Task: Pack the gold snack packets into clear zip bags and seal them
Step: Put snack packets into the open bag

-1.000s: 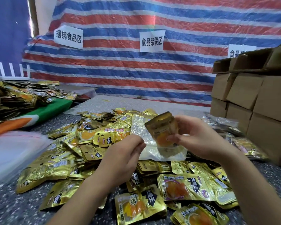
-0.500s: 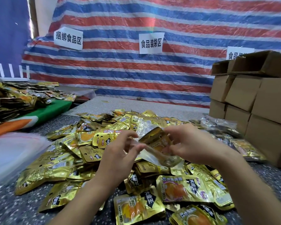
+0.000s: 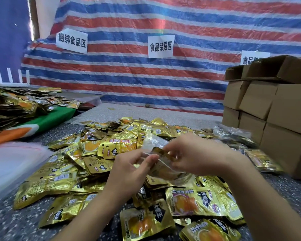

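Observation:
A clear zip bag (image 3: 165,168) with a gold snack packet (image 3: 161,153) inside it hangs between my two hands above the table. My left hand (image 3: 129,169) pinches the bag's top edge at its left end. My right hand (image 3: 196,155) pinches the same edge further right, fingers curled over the packet. Below and around them lies a wide pile of loose gold snack packets (image 3: 109,148) on the speckled table (image 3: 3,223); the bag's lower part is blurred.
Stacked cardboard boxes (image 3: 274,108) stand at the right, with filled clear bags (image 3: 233,133) at their foot. A stack of empty clear bags (image 3: 12,162) lies at the left edge. Another heap of packets (image 3: 16,106) sits on a green and orange cloth far left. A striped tarp hangs behind.
The packet, held upright above the bag a second ago, has gone down into the bag. Both hands have closed in on the bag's top edge.

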A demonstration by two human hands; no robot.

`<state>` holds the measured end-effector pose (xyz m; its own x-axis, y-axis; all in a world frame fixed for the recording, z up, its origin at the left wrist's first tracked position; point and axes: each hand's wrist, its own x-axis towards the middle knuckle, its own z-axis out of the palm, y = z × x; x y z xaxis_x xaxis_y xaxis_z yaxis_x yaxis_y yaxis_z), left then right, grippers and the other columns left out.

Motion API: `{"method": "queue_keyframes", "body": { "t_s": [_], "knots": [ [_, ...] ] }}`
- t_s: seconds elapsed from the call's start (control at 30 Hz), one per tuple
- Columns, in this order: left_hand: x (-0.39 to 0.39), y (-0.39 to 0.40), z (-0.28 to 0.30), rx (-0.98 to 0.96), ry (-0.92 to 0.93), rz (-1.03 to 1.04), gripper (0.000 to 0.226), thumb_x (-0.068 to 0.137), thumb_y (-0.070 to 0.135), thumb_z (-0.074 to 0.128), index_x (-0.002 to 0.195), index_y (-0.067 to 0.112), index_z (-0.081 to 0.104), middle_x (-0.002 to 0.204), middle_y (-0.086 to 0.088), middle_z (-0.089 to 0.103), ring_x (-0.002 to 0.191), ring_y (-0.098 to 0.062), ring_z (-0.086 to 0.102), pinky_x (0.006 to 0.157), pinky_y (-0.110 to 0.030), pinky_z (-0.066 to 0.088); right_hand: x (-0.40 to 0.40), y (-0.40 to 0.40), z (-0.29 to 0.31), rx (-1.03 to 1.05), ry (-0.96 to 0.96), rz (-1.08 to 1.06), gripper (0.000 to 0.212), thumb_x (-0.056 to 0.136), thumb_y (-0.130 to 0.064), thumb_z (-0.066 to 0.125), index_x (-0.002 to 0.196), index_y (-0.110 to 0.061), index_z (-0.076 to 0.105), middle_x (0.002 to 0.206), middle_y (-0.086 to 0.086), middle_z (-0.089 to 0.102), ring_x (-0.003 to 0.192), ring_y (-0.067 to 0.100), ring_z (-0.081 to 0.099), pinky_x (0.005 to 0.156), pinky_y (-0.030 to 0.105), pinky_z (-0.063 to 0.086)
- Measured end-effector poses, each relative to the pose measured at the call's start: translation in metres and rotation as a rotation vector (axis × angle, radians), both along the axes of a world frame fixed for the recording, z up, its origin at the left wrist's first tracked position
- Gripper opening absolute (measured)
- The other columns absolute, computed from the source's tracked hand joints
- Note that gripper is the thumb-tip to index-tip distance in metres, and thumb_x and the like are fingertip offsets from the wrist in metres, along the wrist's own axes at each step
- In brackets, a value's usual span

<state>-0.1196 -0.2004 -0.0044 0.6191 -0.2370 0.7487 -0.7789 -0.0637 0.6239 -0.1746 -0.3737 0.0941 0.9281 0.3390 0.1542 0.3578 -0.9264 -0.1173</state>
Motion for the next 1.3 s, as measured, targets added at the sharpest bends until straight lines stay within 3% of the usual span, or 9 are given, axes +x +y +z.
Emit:
{"method": "queue_keyframes", "body": {
  "t_s": [0.17,0.37,0.43,0.53,0.67,0.77,0.87,1.0,1.3],
  "knots": [
    [0.002,0.003,0.002,-0.024,0.14,-0.108,0.031,0.085,0.048,0.061,0.093,0.02,0.073,0.082,0.007,0.074,0.074,-0.007,0.071,0.06,-0.018,0.053,0.003,-0.002,0.001,0.059,-0.059,-0.061,0.012,0.088,-0.033,0.069,0.095,-0.024,0.07,0.087,-0.012,0.066,0.081,0.007,0.06,0.069,0.026,0.051],
    [0.004,-0.001,-0.004,0.065,0.179,-0.075,0.013,0.085,0.047,0.067,0.091,0.038,0.074,0.092,0.016,0.073,0.086,-0.004,0.069,0.068,-0.03,0.059,0.003,-0.003,-0.001,0.078,-0.13,-0.055,0.011,0.092,-0.02,0.065,0.089,-0.023,0.075,0.079,-0.018,0.065,0.075,-0.006,0.058,0.064,0.009,0.044],
    [0.002,-0.002,-0.004,0.005,0.18,-0.062,0.014,0.087,0.04,0.063,0.081,0.041,0.075,0.086,0.018,0.073,0.08,-0.003,0.068,0.062,-0.024,0.058,0.004,-0.002,-0.005,0.094,-0.14,-0.061,0.02,0.097,-0.027,0.059,0.087,-0.018,0.074,0.074,-0.013,0.064,0.064,-0.002,0.055,0.058,0.013,0.04],
    [-0.001,0.0,0.001,-0.139,0.27,-0.055,0.023,0.083,0.047,0.06,0.08,0.032,0.076,0.081,0.011,0.073,0.074,-0.01,0.07,0.053,-0.036,0.06,-0.001,-0.006,-0.003,0.22,-0.099,-0.065,0.042,0.097,-0.051,0.049,0.082,-0.017,0.069,0.073,-0.002,0.065,0.061,0.007,0.056,0.054,0.025,0.044],
    [-0.004,0.005,0.009,-0.235,0.219,-0.012,0.032,0.08,0.055,0.06,0.074,0.027,0.075,0.076,0.005,0.072,0.07,-0.023,0.07,0.051,-0.054,0.057,-0.012,-0.011,0.001,0.175,-0.102,-0.015,0.016,0.086,-0.045,0.07,0.092,-0.03,0.07,0.089,-0.019,0.064,0.083,-0.005,0.058,0.067,0.014,0.047],
    [-0.004,0.006,0.012,-0.292,0.259,-0.055,0.051,0.072,0.069,0.065,0.077,0.02,0.075,0.072,-0.001,0.073,0.064,-0.025,0.071,0.048,-0.042,0.058,-0.01,-0.008,-0.001,0.205,-0.251,0.004,0.003,0.091,-0.025,0.071,0.091,-0.022,0.073,0.086,-0.015,0.067,0.082,0.0,0.058,0.074,0.02,0.047],
    [-0.002,0.007,0.015,-0.166,0.359,-0.149,0.07,0.059,0.081,0.065,0.095,0.021,0.072,0.083,0.002,0.076,0.066,-0.016,0.072,0.056,-0.02,0.052,-0.006,-0.005,-0.002,0.353,-0.276,0.028,0.005,0.089,-0.016,0.072,0.086,-0.018,0.073,0.077,-0.015,0.066,0.077,-0.002,0.058,0.069,0.012,0.043],
    [0.002,0.003,0.012,0.051,0.525,-0.218,0.04,0.072,0.05,0.069,0.101,0.023,0.071,0.094,0.004,0.077,0.084,-0.015,0.074,0.069,-0.028,0.053,-0.001,-0.007,0.0,0.414,-0.28,0.015,0.005,0.087,-0.012,0.074,0.088,-0.017,0.075,0.076,-0.013,0.067,0.076,-0.001,0.06,0.069,0.013,0.047],
    [0.001,0.007,0.021,-0.235,0.501,-0.22,0.03,0.081,0.04,0.057,0.093,0.017,0.073,0.086,-0.008,0.077,0.068,-0.028,0.073,0.056,-0.024,0.056,0.001,-0.002,0.004,0.495,-0.337,0.072,0.004,0.086,-0.014,0.076,0.09,-0.016,0.075,0.079,-0.011,0.069,0.074,-0.004,0.06,0.067,0.007,0.042]
  ]
}}
